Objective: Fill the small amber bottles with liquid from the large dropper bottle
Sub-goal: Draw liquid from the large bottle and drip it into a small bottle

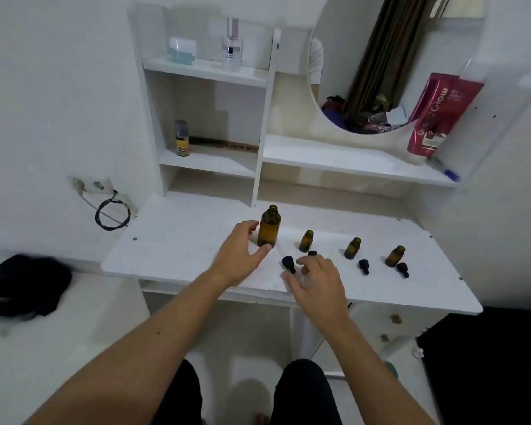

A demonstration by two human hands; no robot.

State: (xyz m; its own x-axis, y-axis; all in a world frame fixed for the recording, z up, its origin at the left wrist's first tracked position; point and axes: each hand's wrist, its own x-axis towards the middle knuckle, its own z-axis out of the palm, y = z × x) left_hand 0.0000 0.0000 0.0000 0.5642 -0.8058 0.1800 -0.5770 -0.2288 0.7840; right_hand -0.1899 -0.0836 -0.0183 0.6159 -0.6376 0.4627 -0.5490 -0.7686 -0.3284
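The large amber bottle stands uncapped on the white desk. My left hand sits just left of it with relaxed fingers, thumb tip near its base, not gripping. To its right stand three small amber bottles, all uncapped: one, another, and the last. A big black dropper cap lies in front of the large bottle. Small black caps lie by the bottles; one is partly hidden behind my right hand, which hovers with loose fingers near the dropper cap.
Shelves rise behind the desk with a small spray can, a clear bottle and a jar. A red tube leans beside a round mirror. A black cloth lies on a lower surface at left.
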